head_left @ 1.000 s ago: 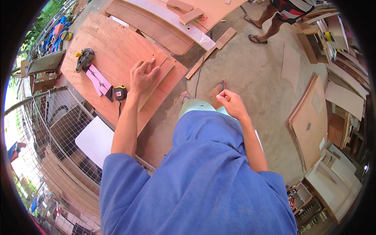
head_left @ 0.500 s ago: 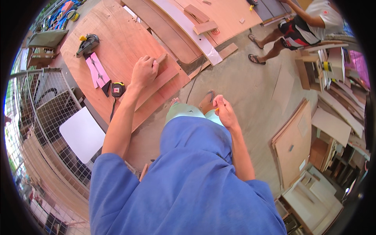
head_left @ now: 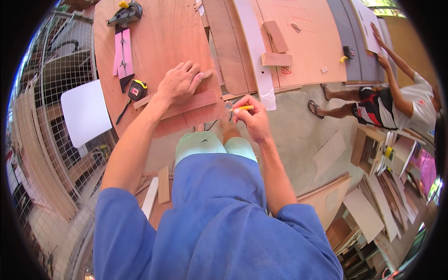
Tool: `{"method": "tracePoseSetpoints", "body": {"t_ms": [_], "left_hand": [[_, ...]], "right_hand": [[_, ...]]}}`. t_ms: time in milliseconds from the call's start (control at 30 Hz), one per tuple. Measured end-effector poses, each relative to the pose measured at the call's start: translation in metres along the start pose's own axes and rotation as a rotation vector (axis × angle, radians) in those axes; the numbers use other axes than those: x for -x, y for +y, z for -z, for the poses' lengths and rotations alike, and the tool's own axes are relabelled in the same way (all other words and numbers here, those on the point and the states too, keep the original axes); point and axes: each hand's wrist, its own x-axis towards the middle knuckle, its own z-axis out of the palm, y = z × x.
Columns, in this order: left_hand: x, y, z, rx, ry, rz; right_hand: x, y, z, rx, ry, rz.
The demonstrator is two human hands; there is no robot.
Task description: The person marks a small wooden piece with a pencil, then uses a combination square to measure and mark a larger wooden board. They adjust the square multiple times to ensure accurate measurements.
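Observation:
My left hand (head_left: pixel 179 84) presses down over a narrow wooden strip (head_left: pixel 205 75) on the plywood sheet (head_left: pixel 161 35), its fingers closed round the strip. A wider wooden board (head_left: pixel 192 103) lies beside that strip, on the side nearer me. In my right hand (head_left: pixel 255 122) is a yellow pencil (head_left: pixel 246 108), pinched between the fingers just off the sheet's right edge. Left of my left hand sit a black and yellow tape measure (head_left: pixel 137 90) and a pink-and-black sliding gauge (head_left: pixel 123 53). A dark grey protractor-like tool (head_left: pixel 126 15) adjoins the gauge's far end.
A long white-faced board (head_left: pixel 254 51) runs along the neighbouring worktop, with two short wood blocks (head_left: pixel 276 59) by it. At the right, another person (head_left: pixel 392 95) handles a white panel (head_left: pixel 366 25). Wire mesh (head_left: pixel 70 60) stands at left; offcuts (head_left: pixel 387 205) are stacked at right.
My right hand has risen with the pencil toward the sheet's right edge. My left hand stays on the strip. The view has swung, and the other person now reaches onto the white panel.

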Motion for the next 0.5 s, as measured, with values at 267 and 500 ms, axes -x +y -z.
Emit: {"method": "tracePoseSetpoints", "body": {"t_ms": [267,500], "left_hand": [[-0.01,0.004,0.006,-0.145,-0.098,0.008],[-0.007,0.001,-0.002,-0.122,-0.047,0.011]], "right_hand": [[-0.094,-0.03,0.006,0.099,-0.067,-0.029],[-0.125,-0.004,0.012,0.2,-0.101,0.188]]}}
